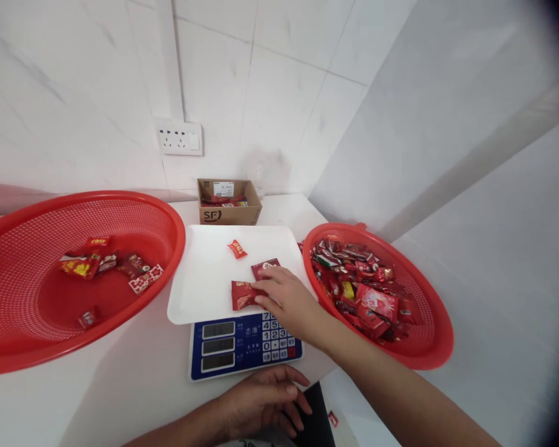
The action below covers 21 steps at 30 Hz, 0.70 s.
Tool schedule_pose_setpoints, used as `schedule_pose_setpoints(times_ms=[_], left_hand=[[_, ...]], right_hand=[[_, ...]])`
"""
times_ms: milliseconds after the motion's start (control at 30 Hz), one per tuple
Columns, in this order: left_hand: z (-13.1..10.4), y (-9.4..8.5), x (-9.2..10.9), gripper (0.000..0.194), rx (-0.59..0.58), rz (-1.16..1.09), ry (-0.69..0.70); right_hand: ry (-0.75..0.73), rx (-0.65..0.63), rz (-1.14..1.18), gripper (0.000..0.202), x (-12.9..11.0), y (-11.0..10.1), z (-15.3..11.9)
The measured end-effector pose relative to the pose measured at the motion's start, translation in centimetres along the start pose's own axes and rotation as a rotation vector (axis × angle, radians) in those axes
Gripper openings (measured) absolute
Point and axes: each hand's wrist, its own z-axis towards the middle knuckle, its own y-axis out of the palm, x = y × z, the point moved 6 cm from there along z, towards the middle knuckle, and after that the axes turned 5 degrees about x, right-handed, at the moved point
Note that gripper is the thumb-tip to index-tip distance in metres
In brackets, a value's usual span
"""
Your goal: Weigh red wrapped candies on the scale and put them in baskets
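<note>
A white weighing tray (205,273) sits on a blue digital scale (251,344). Over the tray's right side reaches my right hand (289,301), fingers stretched and apart. Its fingertips touch the right edge of a red wrapped candy packet (243,295) lying flat on the tray. Just behind, a dark red packet (263,268) is partly covered by the same fingers. Farther back on the tray lies a small red twist-wrapped candy (237,249). My left hand (265,400) hangs in front of the scale, fingers loosely bent and apart, holding nothing.
To the left stands a large red mesh basket (9,242) with several candies. Another red basket (428,347), heaped with wrapped candies, is close on the right. Behind the tray is a small cardboard box (230,215) with packets inside. A wall socket (179,138) is above.
</note>
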Motion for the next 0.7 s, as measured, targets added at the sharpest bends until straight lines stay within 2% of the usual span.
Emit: schedule_pose_setpoints(times_ms=[133, 200, 267, 333, 367, 467, 567, 633, 700], left_hand=[[-0.2, 0.1, 0.1, 0.04, 0.016, -0.006, -0.006], [-0.2, 0.2, 0.2, 0.041, 0.018, -0.013, -0.009], [-0.2, 0.2, 0.2, 0.041, 0.02, -0.014, -0.009], [-0.2, 0.2, 0.3, 0.042, 0.028, -0.005, -0.01], [-0.2, 0.2, 0.3, 0.042, 0.034, 0.002, -0.011], [-0.2, 0.2, 0.3, 0.043, 0.049, 0.017, -0.009], [-0.2, 0.1, 0.2, 0.043, 0.054, 0.022, -0.006], [-0.2, 0.0, 0.2, 0.043, 0.06, 0.028, -0.007], [-0.1, -0.1, 0.1, 0.043, 0.065, 0.035, -0.011]], right_hand=[[-0.015, 0.039, -0.044, 0.023, -0.6, 0.8, 0.5], [-0.049, 0.061, -0.06, 0.023, -0.7, 0.1, 0.7], [-0.029, 0.11, -0.065, 0.024, 0.3, -1.7, 0.8], [0.113, 0.175, -0.081, 0.026, 3.0, -4.2, 0.8], [0.256, 0.202, -0.107, 0.027, 5.1, -5.4, 0.5], [0.447, 0.14, -0.157, 0.027, 11.1, -7.1, -0.7], [0.577, -0.083, -0.141, 0.009, 16.2, -5.5, -2.5], [0.623, -0.177, -0.108, 0.017, 18.1, -4.0, -3.5], [0.634, -0.225, -0.054, 0.031, 18.8, -2.7, -4.0]])
